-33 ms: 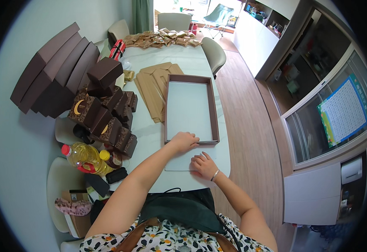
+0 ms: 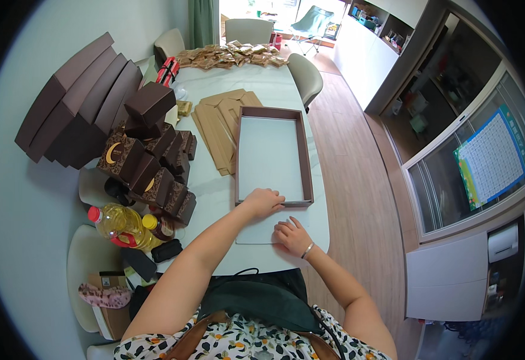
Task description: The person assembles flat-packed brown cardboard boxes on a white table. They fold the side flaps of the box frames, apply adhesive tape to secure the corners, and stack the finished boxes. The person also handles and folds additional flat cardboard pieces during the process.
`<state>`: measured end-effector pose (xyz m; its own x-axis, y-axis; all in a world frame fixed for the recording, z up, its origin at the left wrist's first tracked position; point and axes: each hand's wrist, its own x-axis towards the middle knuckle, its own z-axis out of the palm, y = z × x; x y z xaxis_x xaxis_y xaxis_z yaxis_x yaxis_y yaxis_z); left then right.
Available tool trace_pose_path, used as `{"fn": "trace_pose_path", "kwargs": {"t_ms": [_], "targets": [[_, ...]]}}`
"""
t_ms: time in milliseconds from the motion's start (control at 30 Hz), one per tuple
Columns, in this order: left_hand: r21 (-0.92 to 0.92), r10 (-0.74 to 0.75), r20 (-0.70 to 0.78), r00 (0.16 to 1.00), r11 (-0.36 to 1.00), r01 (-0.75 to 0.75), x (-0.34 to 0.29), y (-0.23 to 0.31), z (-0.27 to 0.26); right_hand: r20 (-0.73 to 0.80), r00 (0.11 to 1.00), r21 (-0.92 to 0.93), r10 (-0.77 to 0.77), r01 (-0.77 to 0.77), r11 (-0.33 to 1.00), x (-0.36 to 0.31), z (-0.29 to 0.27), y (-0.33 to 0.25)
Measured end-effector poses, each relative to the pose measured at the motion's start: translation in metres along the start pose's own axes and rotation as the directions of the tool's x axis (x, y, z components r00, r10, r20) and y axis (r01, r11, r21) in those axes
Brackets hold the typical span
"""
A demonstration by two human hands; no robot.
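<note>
A shallow brown box with a pale inside lies lengthwise on the marble-patterned table. My left hand is at its near wall, fingers bent over the top edge and pinching it. From that wall a white flap or sheet stretches flat toward me. My right hand, with a silver bracelet at the wrist, rests on the right part of this white piece, fingers loosely bent and apart, holding nothing. Left of the box, flat tan cardboard pieces lie partly against its side.
Small dark brown gift boxes are stacked on the left, beside larger brown boxes leaning by the wall. An oil bottle and a yellow-capped jar stand nearer. Many gold packets cover the table's far end. Chairs surround it.
</note>
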<state>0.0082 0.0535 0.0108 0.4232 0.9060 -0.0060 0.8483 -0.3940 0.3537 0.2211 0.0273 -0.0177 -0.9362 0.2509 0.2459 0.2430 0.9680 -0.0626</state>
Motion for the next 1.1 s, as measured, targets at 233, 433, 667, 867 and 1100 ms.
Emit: {"fn": "trace_pose_path", "kwargs": {"t_ms": [233,433,667,867,1100], "targets": [[0.009,-0.039,0.003,0.999,0.999,0.039,0.004,-0.003,0.001,-0.15,0.985,-0.195,0.084,-0.113,0.974,0.003,0.001,-0.009],[0.016,-0.056,0.041,0.998,0.998,0.055,0.007,-0.002,-0.001,-0.315,0.935,-0.294,0.166,-0.262,0.919,-0.005,0.001,0.017],[-0.023,-0.113,0.139,0.984,0.993,0.117,0.014,-0.013,0.003,-0.086,0.981,-0.114,0.172,-0.181,0.977,0.028,-0.037,0.055],[-0.483,-0.19,0.345,0.919,0.804,0.347,0.026,-0.023,-0.008,0.29,0.932,0.08,0.216,-0.248,0.965,0.052,-0.057,0.089],[-0.881,-0.166,0.43,0.888,0.137,0.452,0.022,-0.07,-0.025,0.448,0.85,0.154,0.279,-0.38,0.912,0.08,-0.077,0.108]]}}
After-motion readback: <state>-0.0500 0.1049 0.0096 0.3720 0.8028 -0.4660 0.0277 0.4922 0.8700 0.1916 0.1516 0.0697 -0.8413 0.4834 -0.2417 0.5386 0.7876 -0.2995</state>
